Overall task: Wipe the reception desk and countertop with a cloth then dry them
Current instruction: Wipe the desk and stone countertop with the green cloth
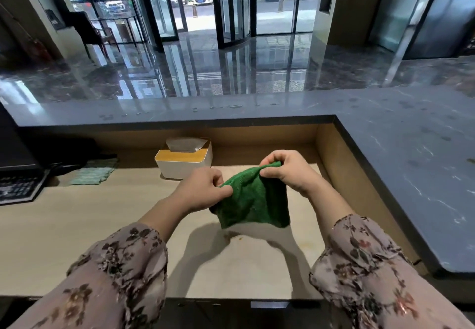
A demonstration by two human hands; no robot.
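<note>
Cloth (253,197), green and nubbly like microfibre, hangs at the centre of the frame between our two hands, clear above the pale wood-grain reception desk (102,226), where it throws a soft shadow. Our left hand (203,190) pinches one upper corner between thumb and fingers, and our right hand (285,169) grips the opposite top edge, bunching it a little; we judge that we hold it this way to spread or refold it into a flat pad before wiping. Both sleeves are of thin floral fabric, loose at the cuffs. Above and to the right of the desk runs the raised countertop (411,149), a dark grey stone slab with pale veins, matte, with faint spots or droplets on it, so it seems to need wiping yet. Behind the hands, against the back panel, stands a white tissue box (183,160) with a wooden lid, rounded at the corners. A second, paler folded cloth (93,172) lies at the left, beside a black keyboard (18,187).
</note>
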